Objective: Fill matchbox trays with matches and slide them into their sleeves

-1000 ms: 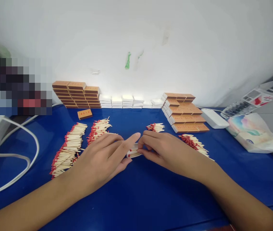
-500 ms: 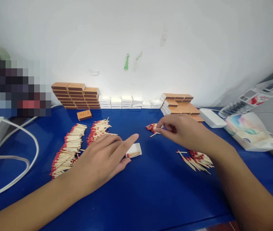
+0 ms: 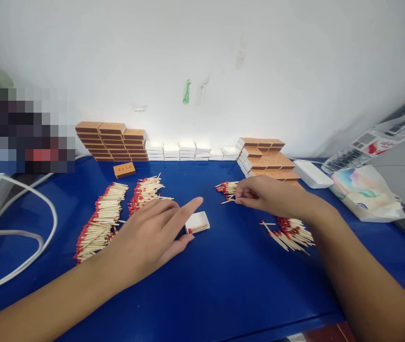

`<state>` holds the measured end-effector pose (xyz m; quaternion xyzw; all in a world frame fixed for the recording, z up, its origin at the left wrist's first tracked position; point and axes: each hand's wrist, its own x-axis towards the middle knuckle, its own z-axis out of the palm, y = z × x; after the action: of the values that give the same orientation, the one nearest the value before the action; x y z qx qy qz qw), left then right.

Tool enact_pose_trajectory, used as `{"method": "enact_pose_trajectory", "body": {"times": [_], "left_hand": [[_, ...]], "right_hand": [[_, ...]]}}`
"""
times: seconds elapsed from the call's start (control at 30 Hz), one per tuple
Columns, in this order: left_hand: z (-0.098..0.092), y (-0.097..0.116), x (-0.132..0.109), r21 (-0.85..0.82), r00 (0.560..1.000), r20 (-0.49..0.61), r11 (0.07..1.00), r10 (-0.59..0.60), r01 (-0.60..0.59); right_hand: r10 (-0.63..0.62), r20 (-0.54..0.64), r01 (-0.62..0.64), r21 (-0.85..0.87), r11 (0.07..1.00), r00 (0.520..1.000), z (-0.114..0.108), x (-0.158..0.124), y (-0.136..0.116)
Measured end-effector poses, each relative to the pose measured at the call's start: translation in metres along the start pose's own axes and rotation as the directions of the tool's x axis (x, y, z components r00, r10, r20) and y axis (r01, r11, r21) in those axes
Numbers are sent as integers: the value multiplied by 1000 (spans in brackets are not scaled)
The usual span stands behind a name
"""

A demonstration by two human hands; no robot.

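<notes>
A small white matchbox tray (image 3: 197, 221) rests on the blue table, a few red-tipped matches lying along its front side. My left hand (image 3: 152, 232) is beside it, thumb and index finger spread around its left end; whether they touch it I cannot tell. The index finger stretches out above the far edge. My right hand (image 3: 270, 194) is at a small pile of matches (image 3: 226, 188), thumb and fingertips pinched at the stick ends. How many matches are in the pinch is hidden. Another loose pile of matches (image 3: 293, 235) lies below the right wrist.
Two long rows of matches (image 3: 104, 216) lie left of my left hand. Against the wall stand stacked brown matchboxes (image 3: 111, 142), white trays (image 3: 187, 148) and more boxes (image 3: 268, 161). A single matchbox (image 3: 124, 169) lies in front. Tissues (image 3: 366, 194) and a white block (image 3: 313, 174) are right.
My right hand has shifted slightly right and down at the small match pile, fingers still pinched. My left hand and the tray stay nearly in place.
</notes>
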<state>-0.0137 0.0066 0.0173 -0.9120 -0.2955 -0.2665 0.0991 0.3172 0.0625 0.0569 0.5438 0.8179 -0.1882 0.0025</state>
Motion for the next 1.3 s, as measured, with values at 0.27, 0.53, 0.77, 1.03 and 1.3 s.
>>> {"method": "enact_pose_trajectory", "body": {"times": [0.27,0.53,0.77,1.03,1.3], "left_hand": [[0,0,2,-5,1000,5,1000,4,-4],[1,-1,0,-2,1000,2,1000,0,0],[1,0,1,-1,1000,9,1000,1,-1],[-1,0,1,3,1000,9,1000,-10,10],[1,1,1,11,999,-35,1000,-6,6]], "right_hand": [[-105,-21,106,60,993,994,4,-1,-7],[-81,-76,85,49,995,994,3,-1,-11],[-74,-20,75,41,996,997,4,1,-16],[-168,-64,173,89,981,984,9,-5,-38],[-330,-159,350,122,929,931,34,-10,-78]]}}
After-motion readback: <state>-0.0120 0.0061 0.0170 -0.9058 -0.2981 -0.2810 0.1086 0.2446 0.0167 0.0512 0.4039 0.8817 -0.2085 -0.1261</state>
